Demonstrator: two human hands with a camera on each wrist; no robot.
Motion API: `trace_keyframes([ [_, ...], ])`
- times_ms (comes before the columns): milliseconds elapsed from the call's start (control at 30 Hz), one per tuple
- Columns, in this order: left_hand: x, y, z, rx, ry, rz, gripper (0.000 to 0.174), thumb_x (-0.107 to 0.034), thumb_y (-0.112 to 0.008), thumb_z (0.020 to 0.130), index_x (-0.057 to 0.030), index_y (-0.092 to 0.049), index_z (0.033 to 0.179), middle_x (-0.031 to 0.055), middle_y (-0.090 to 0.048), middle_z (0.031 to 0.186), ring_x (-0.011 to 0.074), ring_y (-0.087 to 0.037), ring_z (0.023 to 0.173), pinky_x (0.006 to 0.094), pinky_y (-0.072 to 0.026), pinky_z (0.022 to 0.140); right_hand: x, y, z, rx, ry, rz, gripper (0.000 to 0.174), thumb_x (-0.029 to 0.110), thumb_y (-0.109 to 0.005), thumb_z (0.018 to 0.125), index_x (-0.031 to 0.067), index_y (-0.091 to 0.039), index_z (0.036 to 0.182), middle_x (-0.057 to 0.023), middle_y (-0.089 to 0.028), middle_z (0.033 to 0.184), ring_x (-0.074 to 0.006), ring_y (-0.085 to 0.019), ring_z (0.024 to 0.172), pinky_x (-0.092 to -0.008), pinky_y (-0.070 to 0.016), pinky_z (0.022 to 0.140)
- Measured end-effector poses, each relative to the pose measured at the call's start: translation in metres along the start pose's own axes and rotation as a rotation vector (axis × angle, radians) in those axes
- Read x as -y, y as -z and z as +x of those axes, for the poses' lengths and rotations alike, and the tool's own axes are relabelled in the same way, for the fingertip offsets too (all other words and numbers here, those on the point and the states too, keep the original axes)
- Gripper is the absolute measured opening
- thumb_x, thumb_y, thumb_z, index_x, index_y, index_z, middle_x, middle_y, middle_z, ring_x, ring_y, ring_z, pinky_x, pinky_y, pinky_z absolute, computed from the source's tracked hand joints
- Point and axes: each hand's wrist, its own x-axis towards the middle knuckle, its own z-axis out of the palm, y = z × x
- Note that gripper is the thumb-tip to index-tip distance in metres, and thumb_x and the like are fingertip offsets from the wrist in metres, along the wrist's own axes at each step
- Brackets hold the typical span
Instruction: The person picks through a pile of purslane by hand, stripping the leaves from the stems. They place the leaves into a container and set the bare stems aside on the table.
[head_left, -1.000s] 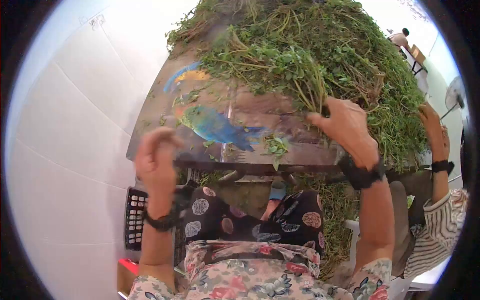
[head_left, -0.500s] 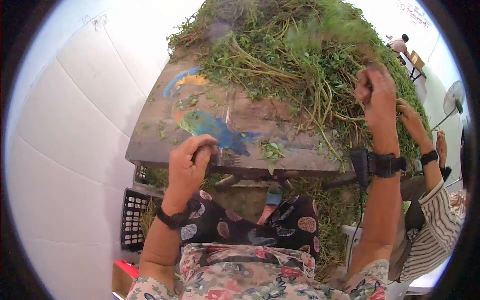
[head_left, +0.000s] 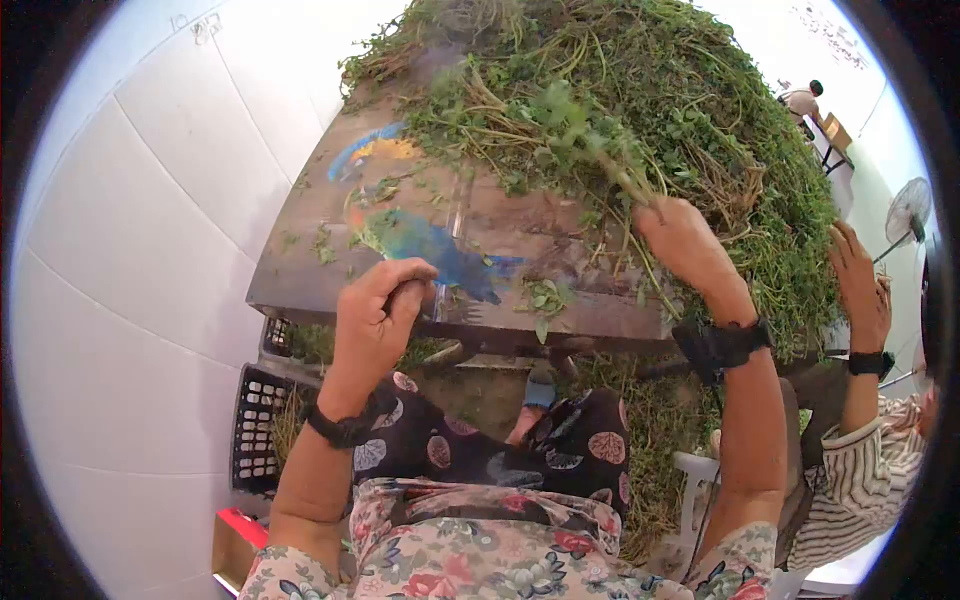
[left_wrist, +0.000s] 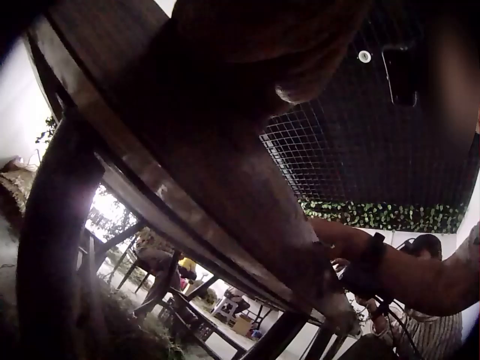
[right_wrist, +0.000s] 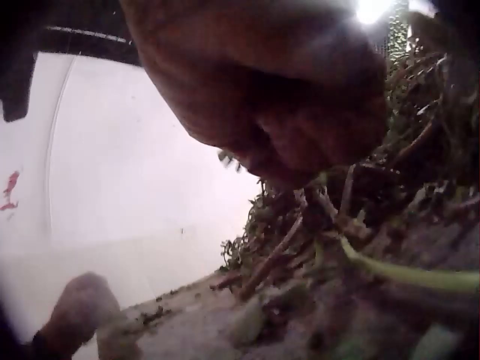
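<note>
Green leafy stems [head_left: 690, 110] lie in a large heap over the back and right of the table [head_left: 330, 250]. At the heap's front edge, my right hand [head_left: 690, 250] pinches the end of a stem bunch [head_left: 625, 180], whose leafy part points up and left. In the right wrist view the curled right hand [right_wrist: 277, 97] is low over stems [right_wrist: 277, 255], its fingertips in shadow. My left hand [head_left: 378, 318] is above the table's front edge by the painted blue bird [head_left: 425, 245], fingers curled and thumb bent in, nothing visible held. The left wrist view is dark around the left hand [left_wrist: 262, 45].
Another person's hand [head_left: 860, 285] is at the heap's right side. A small sprig [head_left: 545, 298] lies near the front edge. A black crate [head_left: 262, 425] stands below at left, with a red-edged box [head_left: 240, 530] nearer. Stems [head_left: 660, 430] cover the floor under the table.
My right hand went up and right over the heap, then came back down and left to the bunch. My left hand moved right to the table edge and stayed there, fingers curled.
</note>
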Motion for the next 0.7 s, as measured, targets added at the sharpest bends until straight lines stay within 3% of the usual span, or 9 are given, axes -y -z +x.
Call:
trace_keyframes([
  [33, 0.001, 0.0, 0.0, 0.0, -0.007, 0.001, 0.012, 0.0, -0.051, 0.082, -0.0015, -0.06, 0.091, 0.0083, -0.061, 0.074, 0.0141, -0.06, 0.068, 0.0249, -0.0462, 0.061, 0.005, -0.002, 0.0, 0.067, -0.046, -0.143, 0.04, 0.035, -0.048, 0.084, -0.0044, -0.057, 0.081, -0.0254, -0.058, 0.083, -0.0419, -0.056, 0.081, -0.0467, -0.0448, 0.07],
  [167, 0.003, 0.001, -0.002, 0.022, -0.013, 0.01, 0.013, -0.001, -0.05, 0.083, -0.0004, -0.06, 0.092, 0.0071, -0.061, 0.076, 0.0132, -0.059, 0.07, 0.025, -0.0464, 0.064, 0.027, 0.0, -0.003, 0.14, -0.071, -0.342, 0.037, 0.033, -0.052, 0.08, -0.0028, -0.061, 0.077, -0.0243, -0.06, 0.08, -0.0419, -0.057, 0.078, -0.0464, -0.0461, 0.071],
  [267, 0.004, 0.001, -0.002, 0.017, -0.021, 0.015, 0.013, 0.0, -0.051, 0.082, -0.0011, -0.06, 0.091, 0.0079, -0.061, 0.076, 0.0146, -0.06, 0.069, 0.0257, -0.0463, 0.063, -0.002, -0.013, 0.005, -0.067, 0.092, -0.289, 0.033, 0.028, -0.053, 0.079, -0.0049, -0.058, 0.076, -0.0228, -0.057, 0.075, -0.0361, -0.059, 0.064, -0.0432, -0.0471, 0.06],
  [300, 0.004, 0.001, -0.002, 0.009, -0.027, 0.017, 0.012, 0.0, -0.052, 0.081, -0.0018, -0.06, 0.09, 0.0086, -0.061, 0.076, 0.0156, -0.06, 0.068, 0.026, -0.0462, 0.062, -0.004, 0.001, 0.015, 0.057, 0.198, -0.325, 0.032, 0.027, -0.053, 0.079, -0.0049, -0.058, 0.078, -0.0195, -0.057, 0.074, -0.0308, -0.059, 0.06, -0.0393, -0.0475, 0.056],
  [400, 0.002, 0.002, -0.002, 0.024, -0.018, 0.043, 0.012, 0.0, -0.052, 0.081, -0.0016, -0.06, 0.09, 0.0088, -0.061, 0.075, 0.016, -0.06, 0.068, 0.0265, -0.046, 0.061, 0.002, 0.053, 0.02, -0.059, 0.031, 0.615, 0.02, 0.017, -0.048, 0.085, 0.0014, -0.054, 0.073, -0.0077, -0.056, 0.071, -0.0157, -0.053, 0.05, -0.0262, -0.0428, 0.043],
  [500, 0.003, 0.001, -0.003, 0.013, -0.005, 0.022, 0.012, 0.0, -0.052, 0.081, -0.0014, -0.06, 0.09, 0.0089, -0.06, 0.075, 0.0162, -0.059, 0.067, 0.0263, -0.0457, 0.061, 0.01, 0.085, 0.027, -0.405, 0.085, 1.126, 0.017, 0.021, -0.051, 0.083, 0.0053, -0.052, 0.078, -0.0027, -0.051, 0.061, -0.0141, -0.05, 0.048, -0.0268, -0.0389, 0.042],
  [600, 0.002, 0.0, -0.003, 0.0, 0.001, -0.003, 0.012, 0.0, -0.053, 0.08, -0.0013, -0.061, 0.09, 0.0093, -0.061, 0.075, 0.0167, -0.059, 0.067, 0.0265, -0.0458, 0.061, 0.015, 0.081, 0.024, -0.178, -0.119, 0.945, 0.018, 0.023, -0.049, 0.085, 0.0074, -0.047, 0.076, -0.0011, -0.047, 0.06, -0.0096, -0.041, 0.044, -0.0235, -0.0292, 0.037],
  [700, 0.005, 0.0, -0.003, -0.002, -0.025, 0.03, 0.013, -0.001, -0.053, 0.08, -0.0012, -0.061, 0.09, 0.0094, -0.061, 0.075, 0.0172, -0.059, 0.067, 0.0269, -0.0461, 0.062, 0.029, 0.062, 0.007, -0.042, -0.123, 0.956, 0.02, 0.023, -0.049, 0.085, 0.0082, -0.044, 0.072, 0.0006, -0.041, 0.058, -0.0071, -0.034, 0.042, -0.0228, -0.0225, 0.036],
])
